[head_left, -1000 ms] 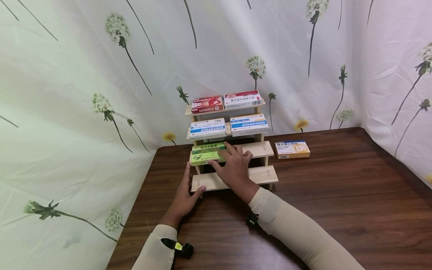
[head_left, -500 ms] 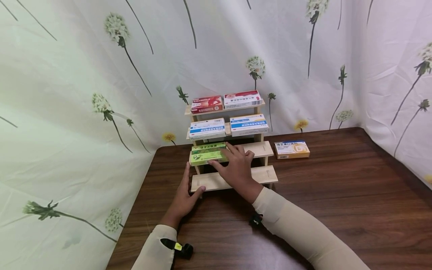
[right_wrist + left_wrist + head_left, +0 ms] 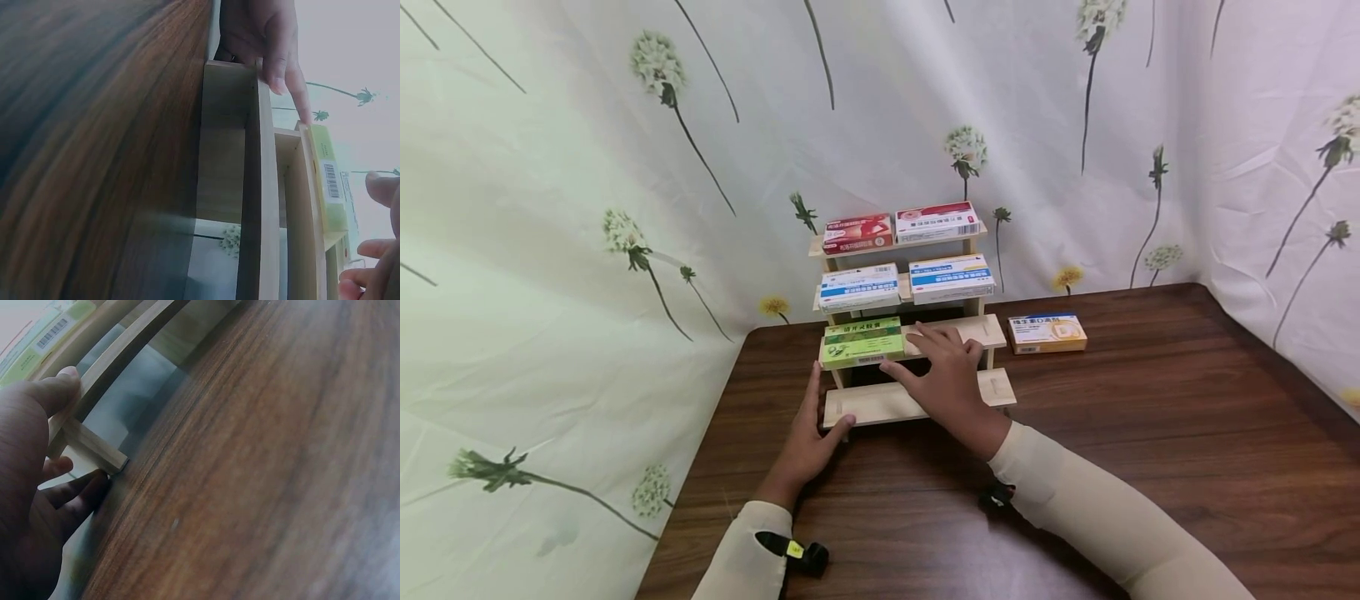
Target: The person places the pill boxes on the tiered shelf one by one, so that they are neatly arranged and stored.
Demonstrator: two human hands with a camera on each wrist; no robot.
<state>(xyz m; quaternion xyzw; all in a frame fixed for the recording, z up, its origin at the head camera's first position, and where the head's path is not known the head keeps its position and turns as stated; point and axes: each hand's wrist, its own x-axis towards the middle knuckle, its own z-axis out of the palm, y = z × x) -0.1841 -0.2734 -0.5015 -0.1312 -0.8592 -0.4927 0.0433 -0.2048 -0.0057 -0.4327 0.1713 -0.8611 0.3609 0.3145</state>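
A green medicine box lies at the left of the third tier of a stepped wooden display rack. My right hand hovers just right of the box, thumb and fingers spread and apart from it. In the right wrist view, a gap shows between those fingers and the green box. My left hand holds the rack's lower left corner. The left wrist view shows its thumb on the bottom shelf, with the other fingers around the side by the leg.
On the top tier sit a red box and a red-and-white box. Two blue-and-white boxes occupy the second tier. A yellow-and-white medicine box lies on the brown table, right of the rack. Flower-printed curtain hangs behind.
My right hand has let go of the green box and drawn back to the right. The box stays on its tier. My left hand keeps its place on the rack.
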